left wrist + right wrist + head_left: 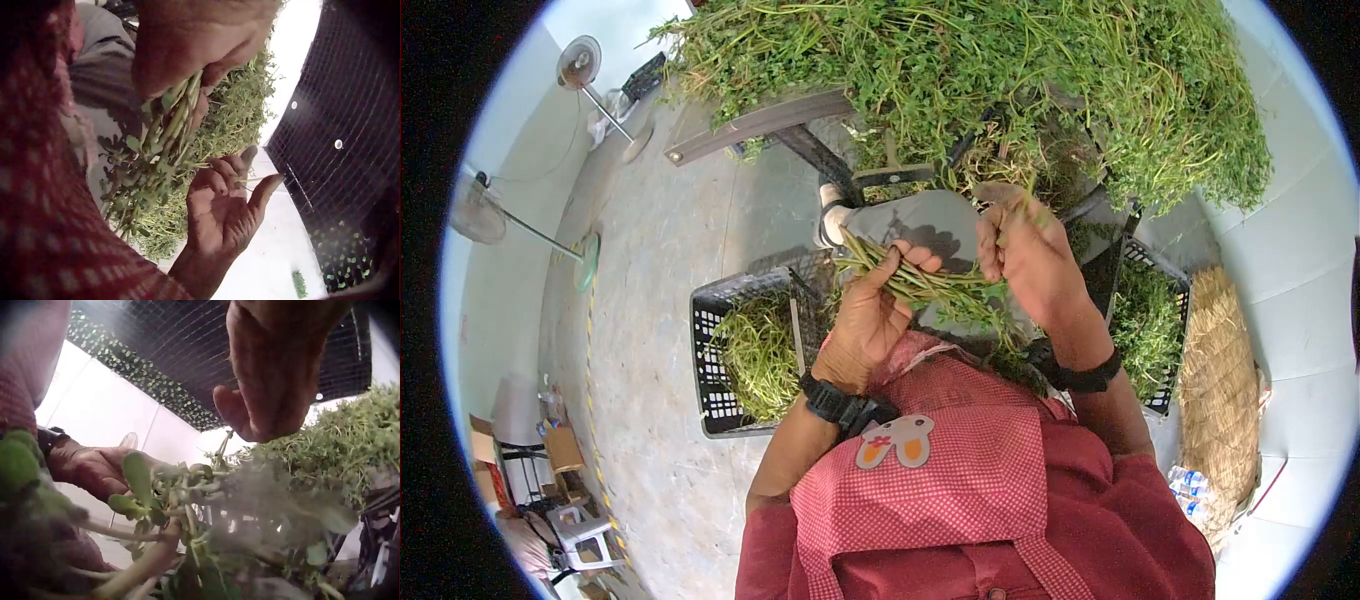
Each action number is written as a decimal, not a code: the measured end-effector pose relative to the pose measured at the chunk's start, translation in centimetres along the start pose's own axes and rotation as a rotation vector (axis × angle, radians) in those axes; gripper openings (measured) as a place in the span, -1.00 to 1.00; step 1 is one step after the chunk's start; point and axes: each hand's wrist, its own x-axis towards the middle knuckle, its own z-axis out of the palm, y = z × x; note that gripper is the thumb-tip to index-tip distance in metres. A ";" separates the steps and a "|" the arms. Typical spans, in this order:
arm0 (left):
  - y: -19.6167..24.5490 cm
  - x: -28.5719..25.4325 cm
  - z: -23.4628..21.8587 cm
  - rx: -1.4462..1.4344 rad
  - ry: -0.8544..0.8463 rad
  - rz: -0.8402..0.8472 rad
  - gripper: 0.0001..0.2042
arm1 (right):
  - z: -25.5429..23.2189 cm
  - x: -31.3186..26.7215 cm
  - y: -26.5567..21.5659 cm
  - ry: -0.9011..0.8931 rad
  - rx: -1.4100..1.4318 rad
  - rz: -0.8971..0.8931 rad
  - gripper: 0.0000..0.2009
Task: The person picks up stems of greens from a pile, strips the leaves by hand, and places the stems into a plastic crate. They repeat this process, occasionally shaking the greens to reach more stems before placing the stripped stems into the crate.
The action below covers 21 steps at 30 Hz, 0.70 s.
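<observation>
Largest thing in my view: the heap of green stems (1000,70) piled across the table (750,122) ahead of me, spilling over its far edge. Below it, two black crates stood on the concrete floor (660,250): the left crate (710,390) held loose cut greens, the right crate (1165,290) held more, with a straw-coloured bundle (1220,390) lying just beside it. Two standing fans (580,65) stood well off to the left, near the wall.

I wore a red checked apron (960,480) and a black band on each wrist.

My left hand (870,320) was curled round a small bunch of stems (920,285), thumb over the top, cut ends pointing left; the leafy ends hung down toward the apron. The left wrist view showed the same bunch (156,156) gripped from above.

My right hand (1025,250) was raised just right of the bunch, fingers pinched on a few thin stalks near the heap. The two hands were close together, not touching.
</observation>
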 end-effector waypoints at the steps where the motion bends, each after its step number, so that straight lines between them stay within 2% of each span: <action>1: 0.1 -0.1 0.1 -0.057 -0.001 -0.023 -0.81 | 0.3 -0.2 0.2 -0.006 -0.001 0.001 -0.78; 3: 0.1 -0.1 0.3 -0.117 -0.004 -0.037 -0.80 | 0.9 -1.0 0.5 -0.049 -0.797 -0.252 -0.76; 4: -0.1 0.0 0.2 -0.129 0.011 -0.026 -0.80 | 1.5 -1.7 0.5 -0.107 -0.816 -0.171 -0.76; 5: -0.1 0.1 0.2 -0.139 0.025 -0.017 -0.80 | 1.9 -2.0 0.9 -0.113 -0.817 -0.173 -0.76; 7: -0.1 0.1 0.2 -0.179 0.023 -0.018 -0.81 | 2.3 -2.4 2.2 -0.255 -1.255 -0.225 -0.77; 8: -0.1 0.2 0.3 -0.217 0.018 -0.019 -0.81 | 2.4 -2.5 2.8 -0.242 -1.333 -0.203 -0.76; 9: 0.0 0.3 0.2 -0.220 0.016 -0.012 -0.81 | 2.2 -2.4 3.4 -0.249 -1.336 -0.207 -0.76; 11: -0.1 0.5 0.0 -0.228 -0.030 0.008 -0.82 | 1.9 -2.3 4.2 -0.119 -1.344 -0.275 -0.76; 14: -0.2 0.6 0.2 -0.240 -0.072 0.010 -0.82 | 2.6 -2.4 3.8 -0.077 -1.399 -0.181 -0.78; 18: -0.3 0.4 0.6 -0.159 -0.092 0.025 -0.82 | 2.6 -2.5 4.9 -0.054 -1.449 -0.211 -0.79; 20: -0.3 0.4 0.4 -0.201 -0.136 0.009 -0.81 | 2.1 -2.3 5.2 -0.080 -1.274 -0.273 -0.81; 21: -0.3 0.3 0.5 -0.199 -0.141 0.011 -0.81 | 1.9 -2.2 4.9 -0.078 -1.276 -0.278 -0.81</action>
